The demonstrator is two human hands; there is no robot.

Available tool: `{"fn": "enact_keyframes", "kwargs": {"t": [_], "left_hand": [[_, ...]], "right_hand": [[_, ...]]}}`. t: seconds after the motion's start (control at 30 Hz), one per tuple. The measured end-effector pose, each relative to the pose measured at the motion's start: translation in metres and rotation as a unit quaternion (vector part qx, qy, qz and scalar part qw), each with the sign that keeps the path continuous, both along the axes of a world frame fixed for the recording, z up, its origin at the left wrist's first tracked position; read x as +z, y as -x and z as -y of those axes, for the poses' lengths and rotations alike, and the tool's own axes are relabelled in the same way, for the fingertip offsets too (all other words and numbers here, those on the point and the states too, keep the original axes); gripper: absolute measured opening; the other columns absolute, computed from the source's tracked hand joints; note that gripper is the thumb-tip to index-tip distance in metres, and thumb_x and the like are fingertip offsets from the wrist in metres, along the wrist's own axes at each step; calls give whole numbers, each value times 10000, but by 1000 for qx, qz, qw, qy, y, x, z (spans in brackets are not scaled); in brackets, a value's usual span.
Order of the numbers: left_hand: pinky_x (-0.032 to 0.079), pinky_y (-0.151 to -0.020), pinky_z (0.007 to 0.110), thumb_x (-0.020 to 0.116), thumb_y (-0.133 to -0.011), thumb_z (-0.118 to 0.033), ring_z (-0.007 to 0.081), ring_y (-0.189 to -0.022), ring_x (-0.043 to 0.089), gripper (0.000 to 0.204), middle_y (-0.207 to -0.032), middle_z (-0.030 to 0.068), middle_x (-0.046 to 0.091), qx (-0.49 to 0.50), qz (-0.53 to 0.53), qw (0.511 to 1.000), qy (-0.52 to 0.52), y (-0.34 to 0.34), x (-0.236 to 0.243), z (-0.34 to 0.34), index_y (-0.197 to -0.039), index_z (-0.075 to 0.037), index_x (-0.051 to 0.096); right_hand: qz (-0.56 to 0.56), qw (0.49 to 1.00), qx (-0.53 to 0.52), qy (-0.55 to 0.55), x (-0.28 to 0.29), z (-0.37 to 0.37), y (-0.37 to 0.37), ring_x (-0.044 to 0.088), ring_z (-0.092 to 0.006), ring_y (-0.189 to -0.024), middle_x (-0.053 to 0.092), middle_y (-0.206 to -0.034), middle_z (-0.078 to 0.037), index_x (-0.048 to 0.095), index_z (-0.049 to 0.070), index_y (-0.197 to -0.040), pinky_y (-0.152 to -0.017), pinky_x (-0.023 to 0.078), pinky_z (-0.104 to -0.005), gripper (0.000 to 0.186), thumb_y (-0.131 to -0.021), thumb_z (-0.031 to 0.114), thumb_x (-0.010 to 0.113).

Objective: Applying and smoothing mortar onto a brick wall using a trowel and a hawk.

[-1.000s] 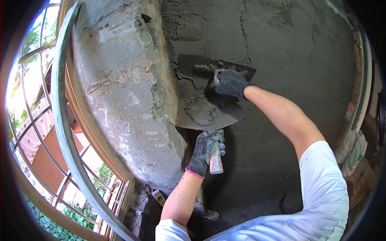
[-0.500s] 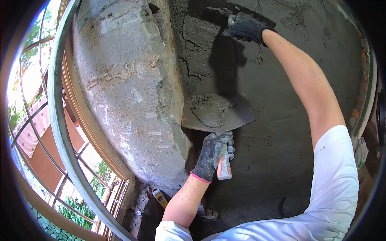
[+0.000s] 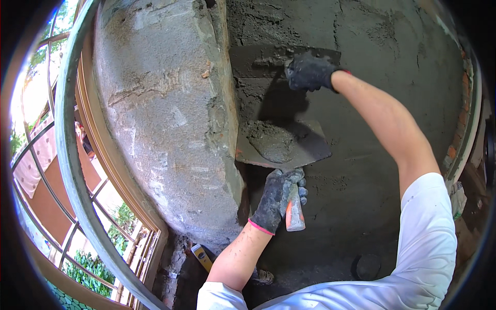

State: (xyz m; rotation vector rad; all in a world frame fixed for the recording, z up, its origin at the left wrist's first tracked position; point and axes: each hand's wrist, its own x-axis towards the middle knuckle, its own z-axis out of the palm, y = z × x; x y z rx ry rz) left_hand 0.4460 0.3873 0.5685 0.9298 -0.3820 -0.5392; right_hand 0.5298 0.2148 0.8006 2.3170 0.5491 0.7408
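My left hand [image 3: 275,197], in a dark, mortar-smeared glove with a pink cuff, is closed round the grey-and-orange handle [image 3: 295,215] of a metal hawk [image 3: 315,150]. A mound of wet mortar [image 3: 268,142] lies on the hawk's plate, beside the rough concrete column's edge. Higher up, my right hand [image 3: 310,71], in a black glove, is closed on a broad steel trowel [image 3: 248,57], its dark blade against the freshly rendered wall [image 3: 387,103]. The trowel's handle is mostly hidden by the glove.
A rough concrete column [image 3: 160,119] stands at left, beside a window frame with a metal grille and a curved grey pole [image 3: 70,150]. A yellow level [image 3: 201,256] sits low by the column. Exposed brick edging [image 3: 455,142] and a sack [image 3: 457,199] are at right.
My right hand and trowel rose up the wall half a second ago and have since come back down partway. The hawk has shifted slightly right in the picture since a second ago.
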Motion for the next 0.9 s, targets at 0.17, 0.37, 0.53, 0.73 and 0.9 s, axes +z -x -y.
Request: {"fn": "enact_keyframes", "kwargs": {"t": [0.17, 0.37, 0.53, 0.73, 0.9], "left_hand": [[439, -445, 283, 617, -828, -121, 132, -523, 520, 124, -687, 24, 534, 21, -11, 1000, -20, -1, -1, -3, -937, -76, 578], [442, -454, 288, 609, -828, -116, 138, -522, 519, 126, -692, 26, 536, 5, -6, 1000, -5, -3, -1, 0, -941, -72, 577], [445, -466, 290, 604, -834, -127, 141, -528, 521, 143, -702, 27, 535, -2, -6, 1000, 3, -2, -3, 0, -961, -67, 575], [444, -464, 290, 600, -839, -126, 138, -533, 522, 149, -698, 25, 526, -40, -9, 999, 11, 8, 1, 13, -972, -65, 570], [439, -451, 294, 594, -843, -125, 137, -517, 504, 136, -690, 17, 508, -14, 9, 1000, 17, -10, -33, -3, -967, -83, 558]], "right_hand": [[-107, 917, -52, -380, 31, -26, 38, 614, -226, -524, 604, -634, -144, 571, 11, -706, -470, 501, -350, 167, -658, 170, 555], [-24, 949, 43, -310, 76, -6, 24, 414, -99, -424, 460, -528, -6, 506, 81, -656, -383, 342, -278, 154, -784, 162, 530], [-60, 872, 53, -482, 99, 13, 31, 452, -106, -462, 504, -562, -5, 557, 98, -683, -423, 367, -300, 80, -749, 136, 533], [377, 922, 89, 25, 119, 100, 15, 612, -331, -619, 621, -678, -169, 575, 54, -790, -584, 497, -442, 164, -821, 192, 494], [389, 894, 73, -209, 13, 29, 21, 616, -346, -676, 629, -710, -173, 613, 38, -782, -636, 491, -456, 256, -845, 242, 473]]}}
